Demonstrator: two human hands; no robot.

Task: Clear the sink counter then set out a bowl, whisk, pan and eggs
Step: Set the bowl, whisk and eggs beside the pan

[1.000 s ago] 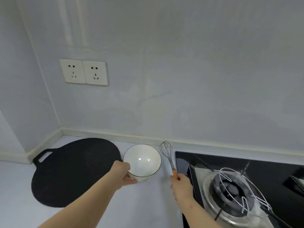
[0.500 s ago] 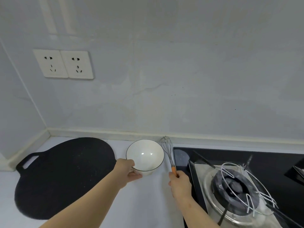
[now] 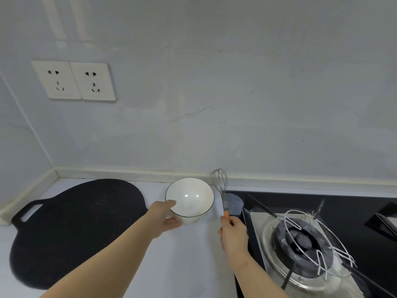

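A white bowl (image 3: pixel 190 196) with a thin dark rim rests on the white counter (image 3: pixel 193 254) near the back wall. My left hand (image 3: pixel 164 216) grips its near-left rim, thumb over the edge. My right hand (image 3: pixel 233 234) holds the orange handle of a wire whisk (image 3: pixel 220 186), which lies just right of the bowl with its wire head pointing at the wall. A flat black pan (image 3: pixel 75 229) with a loop handle lies on the counter to the left. No eggs are in view.
A black glass gas hob (image 3: pixel 354 211) with a burner and wire pot stand (image 3: pixel 309 244) fills the right side, close to my right hand. Two wall sockets (image 3: pixel 74 81) sit above the pan. The wall corner closes off the left.
Both hands have pushed the bowl and whisk slightly farther toward the back wall. The camera has swung a little, shifting the sockets and pan in view.
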